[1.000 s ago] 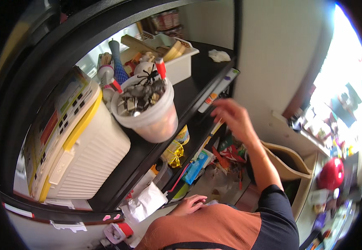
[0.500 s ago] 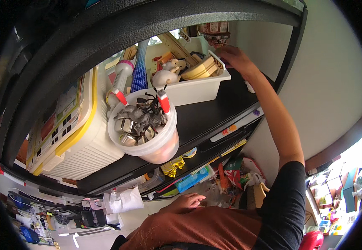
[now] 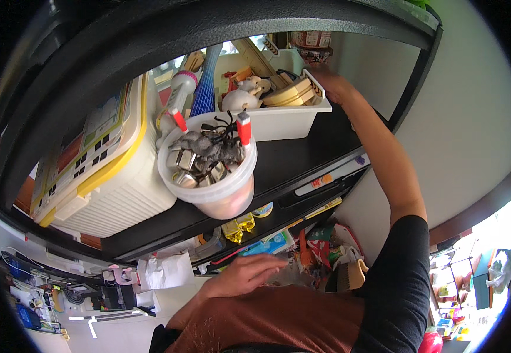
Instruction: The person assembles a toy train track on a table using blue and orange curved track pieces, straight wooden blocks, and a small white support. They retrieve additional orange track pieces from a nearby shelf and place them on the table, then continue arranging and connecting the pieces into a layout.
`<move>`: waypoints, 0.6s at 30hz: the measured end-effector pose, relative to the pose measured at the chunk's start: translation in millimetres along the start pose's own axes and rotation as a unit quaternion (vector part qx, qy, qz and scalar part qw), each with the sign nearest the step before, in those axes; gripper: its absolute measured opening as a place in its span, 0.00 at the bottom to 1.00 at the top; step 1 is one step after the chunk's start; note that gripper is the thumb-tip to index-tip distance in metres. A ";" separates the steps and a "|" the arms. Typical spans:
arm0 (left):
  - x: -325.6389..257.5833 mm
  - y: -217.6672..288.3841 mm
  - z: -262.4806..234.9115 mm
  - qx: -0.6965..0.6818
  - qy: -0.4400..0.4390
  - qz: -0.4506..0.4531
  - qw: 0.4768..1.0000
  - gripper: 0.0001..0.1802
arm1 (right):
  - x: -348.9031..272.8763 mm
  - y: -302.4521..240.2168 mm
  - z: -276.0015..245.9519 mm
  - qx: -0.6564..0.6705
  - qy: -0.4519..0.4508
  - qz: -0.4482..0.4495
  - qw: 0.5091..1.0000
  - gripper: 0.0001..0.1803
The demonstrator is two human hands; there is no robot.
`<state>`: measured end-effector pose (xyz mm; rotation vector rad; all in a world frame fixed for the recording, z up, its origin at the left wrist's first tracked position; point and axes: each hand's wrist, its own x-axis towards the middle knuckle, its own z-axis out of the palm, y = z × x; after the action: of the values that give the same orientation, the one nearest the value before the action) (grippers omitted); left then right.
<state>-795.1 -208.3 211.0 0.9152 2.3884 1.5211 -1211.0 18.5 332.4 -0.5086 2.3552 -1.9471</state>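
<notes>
My right hand [image 3: 333, 85] reaches past the right end of a white plastic bin [image 3: 282, 125] on the black shelf. Its fingers are shadowed and partly hidden beside a jar with a reddish label [image 3: 311, 40], so whether they grip anything does not show. In the bin lie a round wooden piece [image 3: 291, 94], a pale toy animal [image 3: 241, 100] and wooden strips. My left hand [image 3: 246, 275] hovers before my chest, fingers stretched out, with nothing in it. Between the bin and me stands a clear plastic bucket [image 3: 223, 203] holding grey toy animals [image 3: 211, 147], shiny metallic blocks and red-and-white pieces.
A cream storage box with a yellow rim [image 3: 114, 197] stands left of the bucket. Overhead runs a thick black shelf edge [image 3: 226, 29]. A lower shelf carries gold packets [image 3: 238, 226] and a blue packet [image 3: 273, 242]. The pale wall [image 3: 461, 117] borders the right side.
My left hand has risen slightly and come further into view, its fingers more extended. My right hand stays at the bin's far right end. The view has shifted a little.
</notes>
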 end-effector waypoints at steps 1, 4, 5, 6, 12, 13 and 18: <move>7.9 14.7 -8.5 0.047 0.043 0.055 0.996 0.19 | -0.1 -0.5 -0.1 -0.017 0.020 -0.016 1.000 0.20; 28.2 47.2 -26.5 0.199 0.170 0.191 0.946 0.23 | -9.6 -6.3 -5.1 -0.021 0.009 -0.052 0.998 0.20; 33.6 53.3 -30.7 0.259 0.214 0.214 0.917 0.25 | -13.5 -10.3 -7.8 -0.025 0.007 -0.043 0.999 0.20; 38.0 57.0 -33.4 0.307 0.238 0.223 0.894 0.27 | -19.1 -12.9 -9.4 -0.023 0.006 -0.035 0.999 0.19; 48.0 55.3 -44.7 0.382 0.273 0.175 0.865 0.28 | -51.8 -36.7 -29.4 -0.041 0.053 -0.025 0.997 0.17; 47.1 54.3 -44.9 0.373 0.288 0.178 0.864 0.27 | -57.3 -39.8 -32.5 -0.035 0.056 -0.036 0.997 0.17; 49.5 52.1 -39.0 0.336 0.277 0.171 0.884 0.27 | -97.0 -46.6 -73.0 -0.040 0.162 0.025 0.986 0.24</move>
<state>-830.8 -194.4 283.2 1.1991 3.4574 1.1412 -1126.5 107.3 375.6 -0.1403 2.6126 -2.0548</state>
